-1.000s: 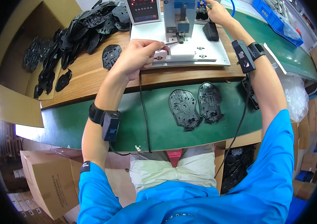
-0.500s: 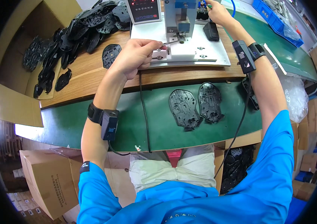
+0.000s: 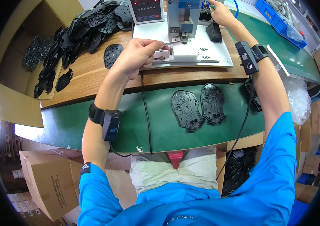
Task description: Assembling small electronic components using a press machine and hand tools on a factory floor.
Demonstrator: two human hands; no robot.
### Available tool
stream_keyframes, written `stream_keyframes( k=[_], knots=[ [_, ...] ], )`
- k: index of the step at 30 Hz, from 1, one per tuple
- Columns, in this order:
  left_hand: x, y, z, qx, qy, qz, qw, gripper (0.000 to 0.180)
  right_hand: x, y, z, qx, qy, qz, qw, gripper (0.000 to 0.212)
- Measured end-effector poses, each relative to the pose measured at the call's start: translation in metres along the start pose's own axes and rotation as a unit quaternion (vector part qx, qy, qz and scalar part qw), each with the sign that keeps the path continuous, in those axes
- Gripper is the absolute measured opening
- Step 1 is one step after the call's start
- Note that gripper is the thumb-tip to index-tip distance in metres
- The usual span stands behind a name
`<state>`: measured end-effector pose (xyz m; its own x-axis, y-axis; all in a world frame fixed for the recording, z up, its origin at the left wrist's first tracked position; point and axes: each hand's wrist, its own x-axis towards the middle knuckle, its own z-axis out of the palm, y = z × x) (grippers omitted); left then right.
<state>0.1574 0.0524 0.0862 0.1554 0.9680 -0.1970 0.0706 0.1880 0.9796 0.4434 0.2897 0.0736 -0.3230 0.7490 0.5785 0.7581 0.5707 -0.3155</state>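
My left hand [image 3: 139, 54] is closed in a pinch on thin metal tweezers [image 3: 173, 43]. Their tips reach right, to the small working spot beneath the head of a bench press [image 3: 186, 25]. A white block [image 3: 183, 56] on the press's base sits just below the tweezers. Up at the back right of the press, my right hand [image 3: 222, 16] has its fingers curled at dark fittings with a bit of green and blue; what they grip is too small to make out. Two black plastic shells [image 3: 187, 110] lie side by side on the green table, nearer to me.
A control box [image 3: 147, 11] stands left of the press head. Black shells [image 3: 92, 26] are heaped at the far left beside an open carton [image 3: 14, 105]; a single shell [image 3: 112, 55] lies on the wooden board. Cables hang over the table. A blue crate [image 3: 277, 22] sits far right.
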Motion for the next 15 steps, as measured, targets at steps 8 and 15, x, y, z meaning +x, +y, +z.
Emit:
stream_keyframes(
  k=[8,15],
  knots=[
    [0.0001,-0.0012,0.0009,0.005,0.003,0.001,1.0,0.025,-0.0006,-0.0009,0.0004,0.006,-0.003,0.0,1.0,0.032],
    [0.002,-0.0022,0.0013,-0.009,-0.001,-0.001,1.0,0.024,0.0003,0.0032,0.0026,-0.009,-0.003,-0.006,1.0,0.033]
  ],
)
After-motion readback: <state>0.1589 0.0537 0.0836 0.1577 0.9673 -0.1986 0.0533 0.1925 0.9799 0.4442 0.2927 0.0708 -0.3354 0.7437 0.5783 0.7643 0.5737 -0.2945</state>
